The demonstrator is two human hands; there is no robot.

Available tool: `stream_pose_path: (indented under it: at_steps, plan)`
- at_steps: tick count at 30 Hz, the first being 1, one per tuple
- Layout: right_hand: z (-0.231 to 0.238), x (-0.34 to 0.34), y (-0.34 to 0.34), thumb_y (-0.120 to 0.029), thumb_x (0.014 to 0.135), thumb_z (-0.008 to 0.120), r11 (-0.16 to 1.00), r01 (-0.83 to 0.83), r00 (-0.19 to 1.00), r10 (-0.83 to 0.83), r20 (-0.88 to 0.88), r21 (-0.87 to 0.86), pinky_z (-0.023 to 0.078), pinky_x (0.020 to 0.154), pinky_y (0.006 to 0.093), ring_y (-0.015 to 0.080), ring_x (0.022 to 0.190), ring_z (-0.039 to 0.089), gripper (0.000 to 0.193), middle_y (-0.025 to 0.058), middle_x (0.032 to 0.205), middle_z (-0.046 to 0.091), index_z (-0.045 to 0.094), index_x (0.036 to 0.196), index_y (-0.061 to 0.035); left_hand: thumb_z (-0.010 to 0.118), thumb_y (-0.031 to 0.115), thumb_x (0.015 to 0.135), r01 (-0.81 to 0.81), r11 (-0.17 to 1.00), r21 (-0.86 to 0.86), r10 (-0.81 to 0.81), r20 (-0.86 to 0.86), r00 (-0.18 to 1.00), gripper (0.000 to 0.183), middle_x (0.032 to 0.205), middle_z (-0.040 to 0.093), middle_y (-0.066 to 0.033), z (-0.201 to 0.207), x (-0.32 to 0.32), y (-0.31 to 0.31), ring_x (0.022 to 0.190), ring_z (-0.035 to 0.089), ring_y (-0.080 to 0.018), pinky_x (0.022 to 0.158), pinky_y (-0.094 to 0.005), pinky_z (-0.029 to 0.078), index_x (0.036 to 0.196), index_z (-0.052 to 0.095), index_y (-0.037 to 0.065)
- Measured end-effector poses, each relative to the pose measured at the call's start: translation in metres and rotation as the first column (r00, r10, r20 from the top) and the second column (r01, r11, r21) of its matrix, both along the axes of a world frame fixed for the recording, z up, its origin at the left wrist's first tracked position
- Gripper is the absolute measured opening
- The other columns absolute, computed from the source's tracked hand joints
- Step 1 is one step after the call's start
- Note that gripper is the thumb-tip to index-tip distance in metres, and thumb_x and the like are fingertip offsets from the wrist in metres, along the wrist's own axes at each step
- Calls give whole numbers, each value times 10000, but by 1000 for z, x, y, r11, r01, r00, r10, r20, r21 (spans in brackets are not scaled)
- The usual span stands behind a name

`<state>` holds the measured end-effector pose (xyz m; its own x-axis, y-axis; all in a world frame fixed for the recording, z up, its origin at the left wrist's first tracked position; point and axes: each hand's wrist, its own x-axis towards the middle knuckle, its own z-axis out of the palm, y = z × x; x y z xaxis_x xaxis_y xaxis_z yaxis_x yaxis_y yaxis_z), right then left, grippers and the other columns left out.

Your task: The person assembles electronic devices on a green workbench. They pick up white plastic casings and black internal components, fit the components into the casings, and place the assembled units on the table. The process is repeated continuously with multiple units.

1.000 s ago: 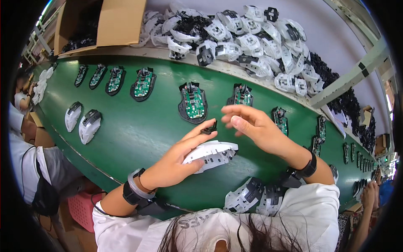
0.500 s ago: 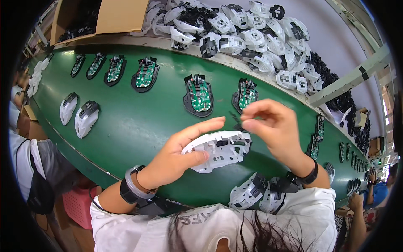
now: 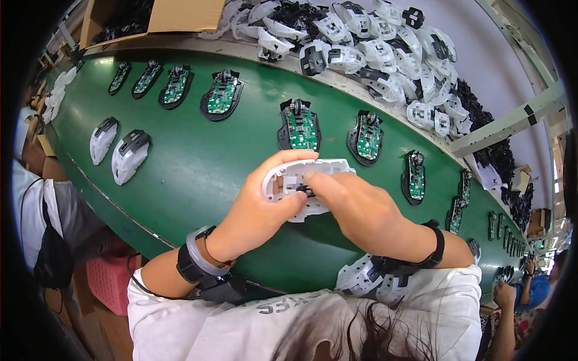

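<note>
A: The white moulded plastic mouse top shell (image 3: 304, 186) is what both hands are working on. It sits above the near half of the green conveyor belt (image 3: 180, 174), lifted clear of it, underside turned up.

B: What has changed in the last second?

A: A second ago the shell was lower and the right hand (image 3: 361, 210) hovered open above it. Half a second ago the fingers were closing in at its far edge. Now the right thumb and forefinger are pinched together on a small black plastic part (image 3: 306, 191) pressed into the shell's hollow. I judge the fitting step is under way rather than being lined up.

B: And the left hand?

A: The left hand (image 3: 259, 210) is curled round the shell's left end, thumb over the rim and fingers underneath, holding it firmly.

B: Materials?

A: The shell is glossy, thin-walled, curved like a shallow boat with ribs and cut-outs inside. The belt is matt and smooth. On it, in a row beyond the hands, lie black mouse bases with green circuit boards (image 3: 299, 125), flat and studded with small components. To the left, two finished white-and-grey mouse bodies (image 3: 119, 150) lie domed side up. Behind the belt a heap of loose white shells (image 3: 373, 42) lies jumbled beside a brown cardboard box (image 3: 180, 13). Two dark wristbands (image 3: 195, 265) sit on the forearms.
</note>
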<state>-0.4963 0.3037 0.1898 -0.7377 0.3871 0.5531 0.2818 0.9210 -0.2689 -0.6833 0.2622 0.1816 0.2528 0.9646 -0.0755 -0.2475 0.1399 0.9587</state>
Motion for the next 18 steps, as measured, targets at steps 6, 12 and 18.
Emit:
stream_pose_path:
  at_steps: [6,12,18]
  plan:
    - [1,1,-7,-50,745,613,990,123,982,-131,136,63,464,533,282,182,657,542,469,60,751,506,491,1195,-2,550,2,836,-48,998,-36,47,-36,998,438,1084,551,-28,1,7,-3,937,530,-82,784,-240,463,1264,467,42]
    - [2,-1,-15,-122,758,583,980,132,972,-157,173,151,470,539,266,149,669,549,429,36,760,521,514,1167,-12,568,-8,818,-70,997,-29,67,-102,993,399,991,563,-9,2,9,-2,792,518,-48,673,-195,452,1209,503,38]
    - [-7,-14,-11,-77,738,603,982,45,999,-46,1,184,474,525,257,155,673,551,424,52,751,516,537,1149,1,646,8,768,-163,986,32,166,-178,970,406,983,592,-18,6,6,-5,864,564,-80,751,-216,468,1156,531,27]
